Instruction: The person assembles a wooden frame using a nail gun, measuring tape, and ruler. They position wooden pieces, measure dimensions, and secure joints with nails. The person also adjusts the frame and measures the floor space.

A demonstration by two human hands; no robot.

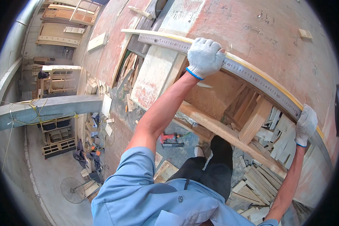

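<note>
A long metal ruler runs along the near edge of the worn reddish tabletop. Against its far side lies a thin pale wood strip, which sticks out past the ruler's left end. My left hand, in a white knit glove with a blue cuff, is closed over the ruler and strip left of the middle. Near the ruler's right end my right hand, gloved alike, wraps round both. The undersides of my fingers are hidden.
Below the tabletop edge are a wooden rail and wood offcuts. A red nail gun lies by my feet. A grey beam juts in at left, above a standing fan. A small wood block sits on the tabletop.
</note>
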